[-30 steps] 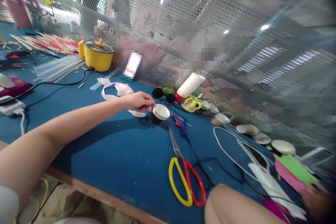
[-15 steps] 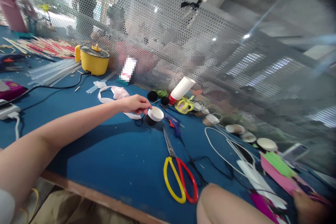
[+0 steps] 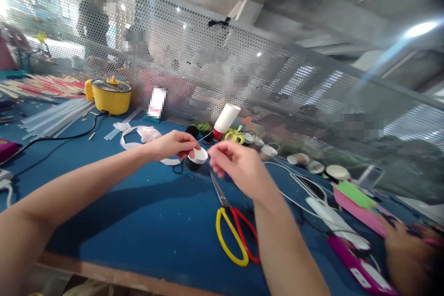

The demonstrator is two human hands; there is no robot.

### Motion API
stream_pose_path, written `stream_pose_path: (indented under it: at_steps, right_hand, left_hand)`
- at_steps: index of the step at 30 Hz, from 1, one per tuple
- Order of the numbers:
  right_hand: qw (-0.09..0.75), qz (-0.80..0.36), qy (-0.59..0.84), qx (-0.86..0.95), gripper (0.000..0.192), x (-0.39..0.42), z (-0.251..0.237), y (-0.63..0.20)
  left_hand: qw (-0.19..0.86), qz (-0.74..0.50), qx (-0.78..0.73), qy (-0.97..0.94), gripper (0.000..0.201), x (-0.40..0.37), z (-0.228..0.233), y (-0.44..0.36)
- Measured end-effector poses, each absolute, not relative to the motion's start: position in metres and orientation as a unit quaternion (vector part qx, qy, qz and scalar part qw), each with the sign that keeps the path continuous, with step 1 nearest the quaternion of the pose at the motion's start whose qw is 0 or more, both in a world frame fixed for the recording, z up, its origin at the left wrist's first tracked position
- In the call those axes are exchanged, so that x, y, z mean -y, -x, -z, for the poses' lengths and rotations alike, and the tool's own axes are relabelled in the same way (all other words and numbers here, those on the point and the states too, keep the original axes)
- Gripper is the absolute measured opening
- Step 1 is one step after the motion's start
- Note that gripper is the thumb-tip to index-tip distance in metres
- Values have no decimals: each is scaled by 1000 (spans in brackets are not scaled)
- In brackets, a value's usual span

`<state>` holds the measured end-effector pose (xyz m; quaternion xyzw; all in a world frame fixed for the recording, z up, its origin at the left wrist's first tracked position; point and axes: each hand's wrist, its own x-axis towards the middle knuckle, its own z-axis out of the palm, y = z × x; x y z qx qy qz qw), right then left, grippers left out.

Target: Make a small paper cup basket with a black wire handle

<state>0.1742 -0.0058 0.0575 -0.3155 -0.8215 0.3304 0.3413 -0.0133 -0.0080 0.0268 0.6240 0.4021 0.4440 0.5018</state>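
Head view: small cup (image 3: pixel 196 157) at left hand (image 3: pixel 171 144) fingertips.

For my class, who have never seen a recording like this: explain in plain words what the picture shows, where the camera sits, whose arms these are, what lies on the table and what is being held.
The camera is worn on a person's head and looks forward and down, so the two bare arms are that person's own. The left hand grips a small black cup with a white bottom, tipped on the blue table. The right hand hovers just beside the cup, fingers curled, blurred; whether it holds anything cannot be told. Nearby lie scissors with yellow and red handles, a white ribbon, a yellow pot, clear sticks and paper cups. Behind a mesh screen other people are visible.
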Motion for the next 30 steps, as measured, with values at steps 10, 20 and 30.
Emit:
stream_pose_path:
  at_steps: [10, 20, 30]
  right_hand:
    - [428, -425, 323, 729, 21, 2, 1, -151]
    - [432, -382, 316, 753, 14, 3, 16, -151]
    - [472, -452, 330, 681, 16, -3, 9, -154]
  left_hand:
    - [454, -394, -409, -687, 22, 34, 2, 7]
    - [478, -372, -436, -666, 24, 32, 7, 3]
    - [633, -369, -388, -558, 26, 29, 6, 12]
